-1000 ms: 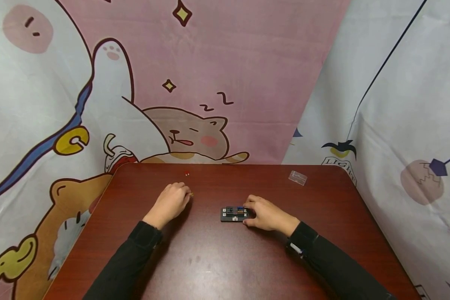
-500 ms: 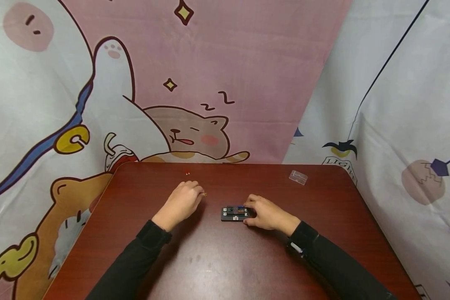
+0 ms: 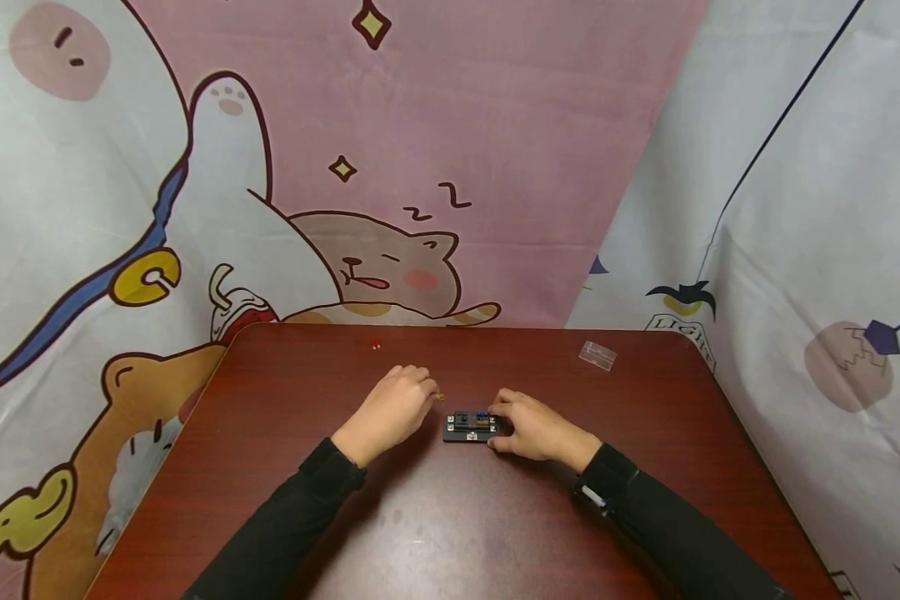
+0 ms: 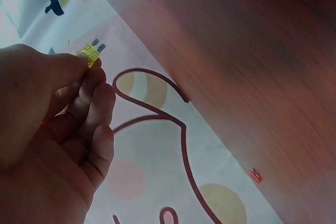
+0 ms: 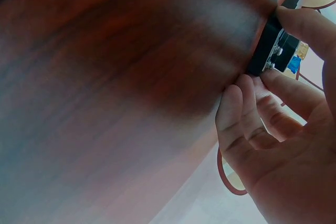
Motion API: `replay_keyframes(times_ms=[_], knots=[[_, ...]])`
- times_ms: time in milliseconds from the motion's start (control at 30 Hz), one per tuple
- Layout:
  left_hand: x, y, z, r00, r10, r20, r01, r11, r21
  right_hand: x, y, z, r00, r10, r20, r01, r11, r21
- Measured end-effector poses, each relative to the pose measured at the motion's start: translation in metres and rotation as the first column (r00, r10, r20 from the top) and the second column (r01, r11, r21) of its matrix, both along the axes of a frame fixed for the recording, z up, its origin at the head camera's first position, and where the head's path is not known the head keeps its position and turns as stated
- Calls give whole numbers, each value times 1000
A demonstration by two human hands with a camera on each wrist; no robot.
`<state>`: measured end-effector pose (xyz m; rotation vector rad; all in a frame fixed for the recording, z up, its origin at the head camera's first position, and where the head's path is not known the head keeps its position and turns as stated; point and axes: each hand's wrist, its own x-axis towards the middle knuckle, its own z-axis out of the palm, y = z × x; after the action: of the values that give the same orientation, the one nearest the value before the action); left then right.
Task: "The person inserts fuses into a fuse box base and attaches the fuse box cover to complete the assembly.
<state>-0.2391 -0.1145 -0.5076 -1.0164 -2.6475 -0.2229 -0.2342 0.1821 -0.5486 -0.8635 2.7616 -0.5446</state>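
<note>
My left hand (image 3: 392, 412) pinches a yellow blade fuse (image 4: 90, 52) between thumb and forefinger, its two metal prongs pointing away from the fingertips. It hovers just to the left and back of a black fuse block (image 3: 457, 435), which lies on the table with metal screw terminals on it. My right hand (image 3: 536, 427) grips the block's right end, thumb on the near side and fingers on the far side. Seen from the right wrist, a blue fuse (image 5: 295, 65) and an amber one (image 5: 303, 51) sit in the block near the fingers.
At the back left of the brown table (image 3: 540, 533) lies a small red fuse (image 4: 255, 176). A clear plastic case (image 3: 597, 356) rests at the back right. A cartoon-print cloth (image 3: 525, 167) hangs right behind the table's back edge.
My left hand has moved right with the yellow fuse, from the table's left side to close by the fuse block. My right hand and the block have stayed in place.
</note>
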Motion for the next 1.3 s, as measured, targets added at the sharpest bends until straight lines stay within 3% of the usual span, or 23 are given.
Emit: replay_keyframes(times_ms=[567, 967, 1300], knots=[[5, 33, 2, 998, -67, 4, 67, 997, -50, 1, 0, 1, 1000, 12, -24, -13, 1000, -8], [3, 36, -5, 997, -71, 0, 71, 993, -91, 2, -1, 1, 999, 24, -38, -24, 1000, -4], [2, 37, -11, 998, -69, 6, 69, 995, -78, 2, 0, 2, 1000, 23, -19, -23, 1000, -5]])
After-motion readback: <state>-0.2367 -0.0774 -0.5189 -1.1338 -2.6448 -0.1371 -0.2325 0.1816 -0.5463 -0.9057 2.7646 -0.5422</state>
